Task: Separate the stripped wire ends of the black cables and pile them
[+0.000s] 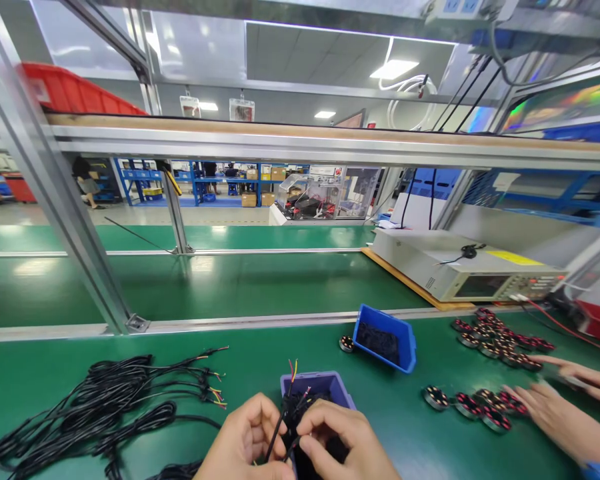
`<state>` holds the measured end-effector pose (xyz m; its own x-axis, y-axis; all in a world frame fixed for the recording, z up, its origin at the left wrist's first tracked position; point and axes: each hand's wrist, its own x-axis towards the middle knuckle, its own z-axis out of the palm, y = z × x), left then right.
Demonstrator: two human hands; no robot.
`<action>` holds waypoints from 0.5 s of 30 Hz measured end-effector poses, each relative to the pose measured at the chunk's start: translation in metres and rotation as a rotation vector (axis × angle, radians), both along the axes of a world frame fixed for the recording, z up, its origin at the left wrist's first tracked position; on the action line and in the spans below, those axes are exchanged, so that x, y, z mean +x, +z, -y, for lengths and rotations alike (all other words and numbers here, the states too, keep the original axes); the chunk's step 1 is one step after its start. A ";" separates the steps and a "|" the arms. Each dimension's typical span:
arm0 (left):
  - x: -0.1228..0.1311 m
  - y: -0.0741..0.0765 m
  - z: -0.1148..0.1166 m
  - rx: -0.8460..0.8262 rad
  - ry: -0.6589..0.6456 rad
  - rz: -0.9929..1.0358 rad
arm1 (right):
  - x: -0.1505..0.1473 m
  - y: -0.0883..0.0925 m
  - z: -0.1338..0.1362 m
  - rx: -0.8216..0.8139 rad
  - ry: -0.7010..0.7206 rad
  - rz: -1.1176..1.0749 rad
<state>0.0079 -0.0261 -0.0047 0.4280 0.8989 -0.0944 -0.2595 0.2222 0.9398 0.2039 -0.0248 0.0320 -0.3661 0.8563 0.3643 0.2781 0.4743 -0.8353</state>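
Note:
My left hand (pixel 250 433) is closed on a black cable (pixel 275 437), which stands up at a slant between the fingers. Red and yellow bare-ended wires (pixel 293 370) stick out of its top. Close beside it, my right hand (pixel 343 437) is pinched at a small dark piece; whether this is part of the cable or separate I cannot tell. Both hands are over a purple bin (pixel 325 377) holding black items that the fingers partly cover. To the left lies a heap of black cables (pixel 120 393) with coloured wire ends.
A blue bin (pixel 410 353) of black pieces stands tilted beside a round motor (pixel 347 343). At right, a co-worker's hands (pixel 550 407) are among several motors (pixel 495 419). Behind them sits a grey instrument (pixel 460 260). A metal shelf beam (pixel 300 143) crosses overhead.

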 end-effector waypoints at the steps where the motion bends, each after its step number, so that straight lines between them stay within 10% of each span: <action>1: -0.001 0.002 0.001 0.002 -0.019 -0.016 | 0.000 -0.001 0.000 -0.021 0.009 -0.007; 15: -0.006 0.005 0.000 0.099 -0.070 -0.047 | -0.007 -0.023 0.006 -0.551 0.097 -0.341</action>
<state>0.0015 -0.0265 0.0005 0.4870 0.8730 -0.0278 -0.2017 0.1434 0.9689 0.1964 -0.0307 0.0093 -0.3923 0.9198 -0.0093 -0.0681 -0.0391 -0.9969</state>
